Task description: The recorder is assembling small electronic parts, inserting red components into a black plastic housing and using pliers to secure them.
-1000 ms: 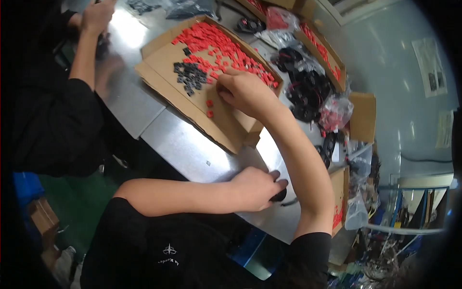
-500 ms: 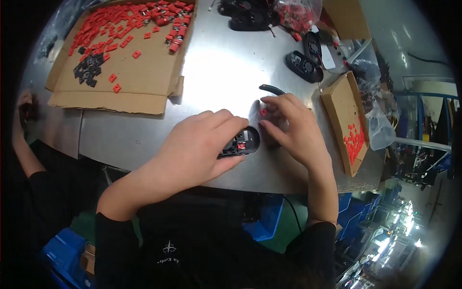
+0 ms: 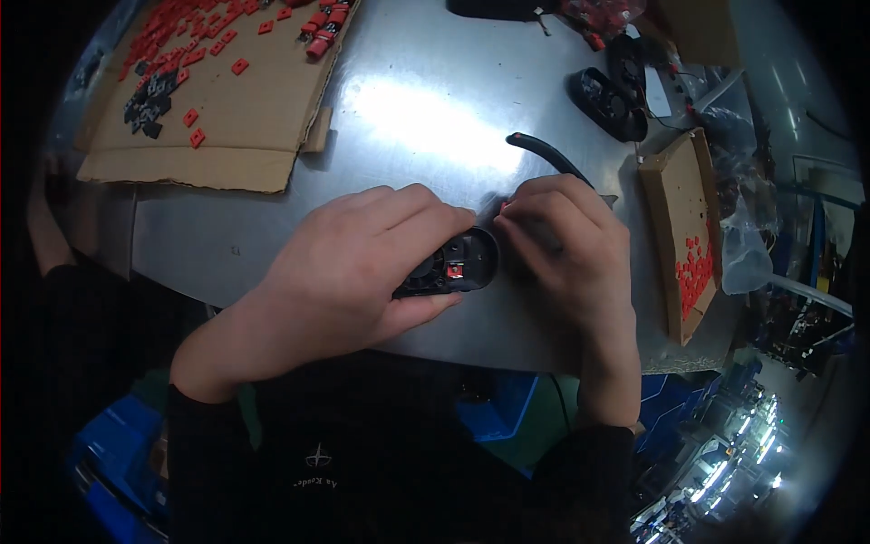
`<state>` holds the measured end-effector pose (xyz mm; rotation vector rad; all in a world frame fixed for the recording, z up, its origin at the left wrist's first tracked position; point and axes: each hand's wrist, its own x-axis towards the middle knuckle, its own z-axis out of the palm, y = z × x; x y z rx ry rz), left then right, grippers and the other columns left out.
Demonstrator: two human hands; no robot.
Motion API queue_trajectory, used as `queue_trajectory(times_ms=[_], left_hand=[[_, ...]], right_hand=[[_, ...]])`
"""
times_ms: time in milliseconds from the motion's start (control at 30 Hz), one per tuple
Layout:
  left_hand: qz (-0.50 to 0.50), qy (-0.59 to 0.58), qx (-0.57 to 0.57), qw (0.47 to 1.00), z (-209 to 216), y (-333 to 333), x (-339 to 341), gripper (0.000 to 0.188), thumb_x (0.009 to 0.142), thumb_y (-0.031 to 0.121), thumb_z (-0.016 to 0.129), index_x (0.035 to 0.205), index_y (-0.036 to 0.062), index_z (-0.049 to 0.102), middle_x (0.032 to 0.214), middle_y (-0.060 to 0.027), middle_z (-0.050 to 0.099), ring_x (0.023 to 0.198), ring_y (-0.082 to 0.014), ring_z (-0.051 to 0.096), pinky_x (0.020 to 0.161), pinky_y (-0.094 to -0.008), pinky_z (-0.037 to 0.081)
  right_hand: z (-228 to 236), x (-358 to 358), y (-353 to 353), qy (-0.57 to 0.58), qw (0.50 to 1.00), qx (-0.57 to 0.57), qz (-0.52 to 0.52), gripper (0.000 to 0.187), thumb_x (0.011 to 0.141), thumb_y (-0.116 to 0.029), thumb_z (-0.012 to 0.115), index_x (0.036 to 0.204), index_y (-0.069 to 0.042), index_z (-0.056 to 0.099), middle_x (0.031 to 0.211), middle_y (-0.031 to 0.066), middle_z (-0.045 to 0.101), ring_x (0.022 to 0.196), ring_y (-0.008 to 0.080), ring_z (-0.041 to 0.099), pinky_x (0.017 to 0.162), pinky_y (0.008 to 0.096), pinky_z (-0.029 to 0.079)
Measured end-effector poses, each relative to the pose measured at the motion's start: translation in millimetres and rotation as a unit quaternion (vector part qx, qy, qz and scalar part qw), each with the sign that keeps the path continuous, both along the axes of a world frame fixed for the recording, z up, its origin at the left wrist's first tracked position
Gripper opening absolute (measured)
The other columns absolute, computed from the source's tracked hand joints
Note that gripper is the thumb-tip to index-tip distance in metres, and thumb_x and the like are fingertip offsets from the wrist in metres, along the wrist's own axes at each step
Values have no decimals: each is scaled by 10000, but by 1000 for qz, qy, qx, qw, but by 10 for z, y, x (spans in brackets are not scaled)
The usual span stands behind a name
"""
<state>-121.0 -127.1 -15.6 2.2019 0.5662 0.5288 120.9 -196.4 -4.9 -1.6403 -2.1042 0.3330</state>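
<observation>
My left hand (image 3: pixel 358 254) is wrapped around a black oval plastic housing (image 3: pixel 485 257), its open side facing up. Inside the housing sits a small red switch-like part (image 3: pixel 455 271). Just right of it, my right hand (image 3: pixel 575 240) is closed in a pinch, with a small red piece (image 3: pixel 505 208) between thumb and forefinger. The piece's exact shape is mostly covered by the fingers. Beyond the right hand lies a curved black tool handle (image 3: pixel 546 152), partly hidden behind the knuckles.
At the far left, a cardboard tray (image 3: pixel 245 136) carries red and black square pieces. A smaller cardboard tray (image 3: pixel 666 195) with red bits stands at the right. Black oval housings (image 3: pixel 603 104) and a clear bag of red parts (image 3: pixel 603 14) lie at the back right. Another person's forearm (image 3: pixel 41 231) shows far left.
My right thumb and fingers have come together on the small red piece. The left hand still grips the housing. The whole view has shifted, with the trays higher in the picture.
</observation>
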Motion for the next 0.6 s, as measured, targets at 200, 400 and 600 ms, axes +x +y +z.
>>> queue_trajectory(times_ms=[200,400,600], left_hand=[[7,-5,37,999,-31,-29,-28,544,732,146,869,1216,26,651,1086,-149,676,984,-350,678,861,-420,537],[1,1,46,999,-21,-39,-16,534,735,165,871,1201,19,653,1096,-150,676,998,-348,682,865,-419,539],[13,11,32,999,-53,-44,-35,533,719,171,885,1185,39,664,1094,-143,683,1008,-343,683,865,-425,541]], right_hand=[[-31,62,15,101,992,-9,70,496,803,-40,775,1273,-46,616,1442,211,547,1325,335,575,1115,457,456],[-166,-12,-124,160,964,-139,162,1189,822,-105,775,1658,-94,-71,1349,226,612,1392,391,524,1228,586,267],[-271,-133,-94,181,970,-129,96,1306,819,-216,813,1653,-92,-184,1170,127,715,1315,286,598,1273,636,135]])
